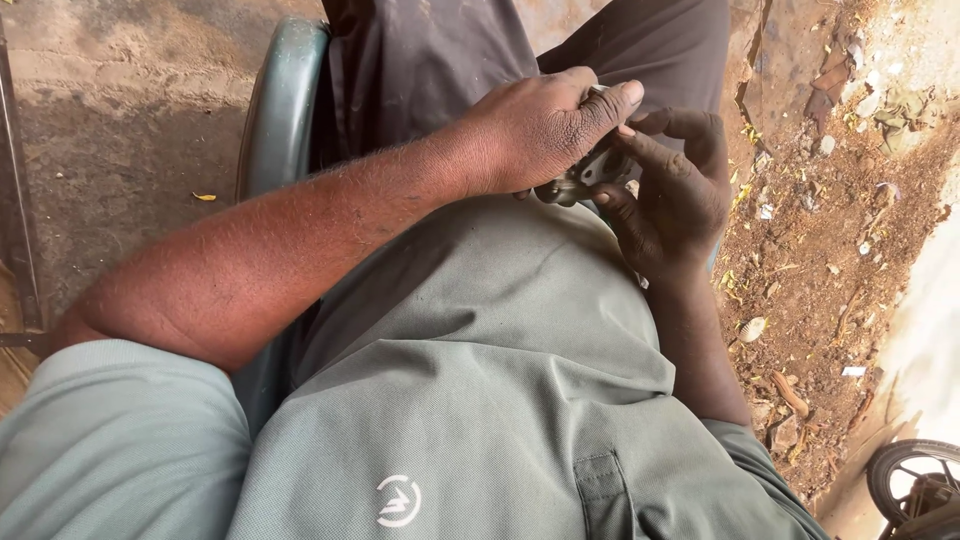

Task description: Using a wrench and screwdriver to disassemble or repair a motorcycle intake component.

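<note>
Head view, left to right: green chair edge (280,110); left hand (545,130), fingers curled down over small grey metal part (585,175), gripping its top; right hand (675,195), half closed, cupping part from beneath above lap. Best handled with both grips firm, part kept over thigh. Littered dirt ground (830,250) at right.
</note>
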